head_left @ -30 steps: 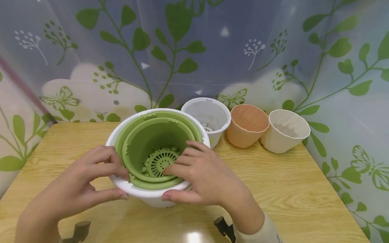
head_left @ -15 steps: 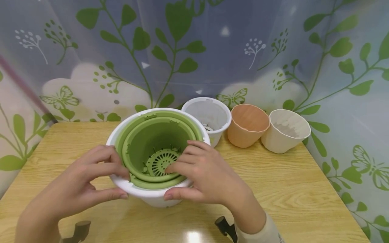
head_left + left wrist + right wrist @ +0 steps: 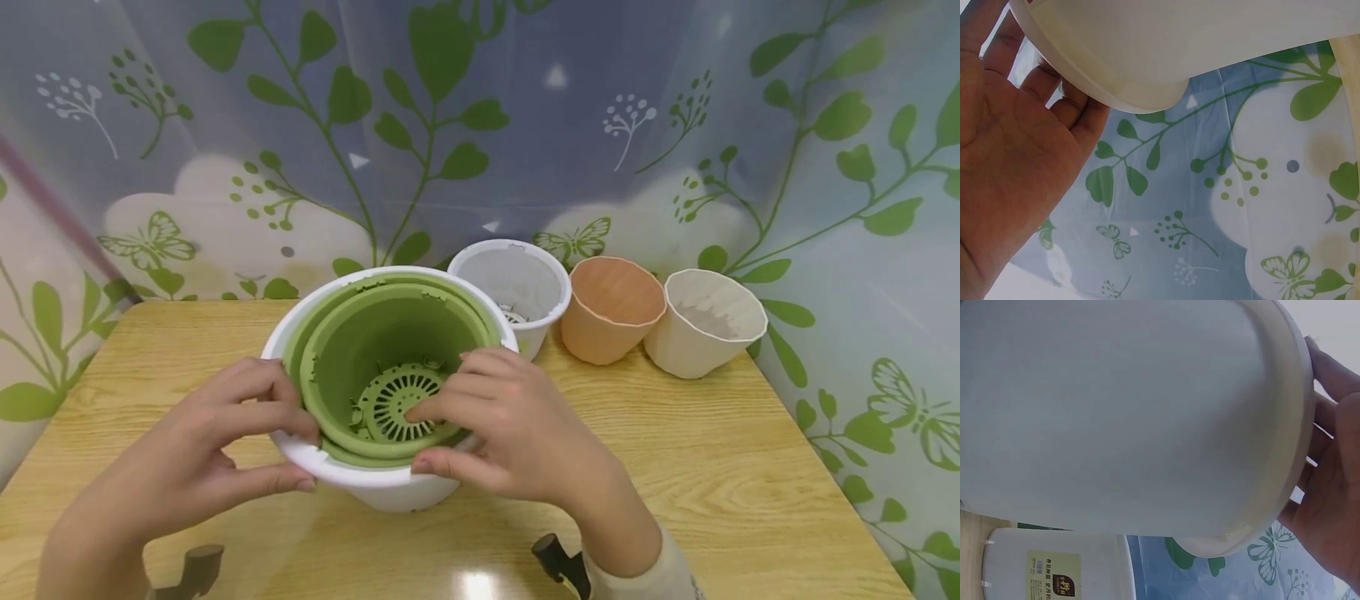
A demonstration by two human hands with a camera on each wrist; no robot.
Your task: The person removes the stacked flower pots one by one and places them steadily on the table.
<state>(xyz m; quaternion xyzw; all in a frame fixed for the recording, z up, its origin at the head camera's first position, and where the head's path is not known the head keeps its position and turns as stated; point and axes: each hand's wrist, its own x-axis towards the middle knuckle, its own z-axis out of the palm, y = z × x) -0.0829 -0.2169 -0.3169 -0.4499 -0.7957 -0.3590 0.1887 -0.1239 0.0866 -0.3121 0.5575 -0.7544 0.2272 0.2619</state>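
In the head view, a large white flowerpot (image 3: 401,497) stands on the table with two green flowerpots nested in it. The outer green flowerpot (image 3: 293,354) shows as a ring around the inner green flowerpot (image 3: 375,333), which has a slotted base and sits slightly tilted. My left hand (image 3: 213,437) grips the left rim, thumb outside and fingers over the edge. With fingers inside and thumb in front, my right hand (image 3: 517,425) pinches the inner green pot's front-right rim. Both wrist views show the white pot's outer wall; the green pots are hidden there.
Behind to the right, a smaller white flowerpot (image 3: 540,333), an orange flowerpot (image 3: 611,333) and a cream flowerpot (image 3: 686,350) stand in a row. The smaller white pot carries a label (image 3: 1054,575). A leaf-patterned curtain (image 3: 525,125) hangs behind the wooden table (image 3: 750,500).
The inner green flowerpot has risen a little at its front right. My right hand has shifted slightly right with it. The left hand has stayed in place.
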